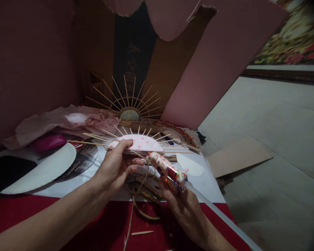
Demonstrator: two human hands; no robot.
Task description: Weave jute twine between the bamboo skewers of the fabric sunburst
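Observation:
My left hand (117,162) is closed on a half-round piece (143,141) covered in white fabric with pink dots, its thumb pressed on the front. Thin wooden sticks fan out from behind it. In my right hand (181,204) is a hot glue gun (166,167) wrapped in patterned material, a long glue stick (219,212) jutting from its rear. The gun's tip is at the right part of the piece's lower edge; contact is hard to tell. Twine (132,212) hangs from that edge. Below the hands lie scissors (149,195), partly hidden.
Behind stands a sunburst of sticks (129,113) against a cardboard box (172,59). Dotted fabric (49,123), a magenta object (49,143) and a pale half-disc (47,170) lie left. A white cut-out (189,164) is right; a cardboard sheet (238,157) lies beyond the edge.

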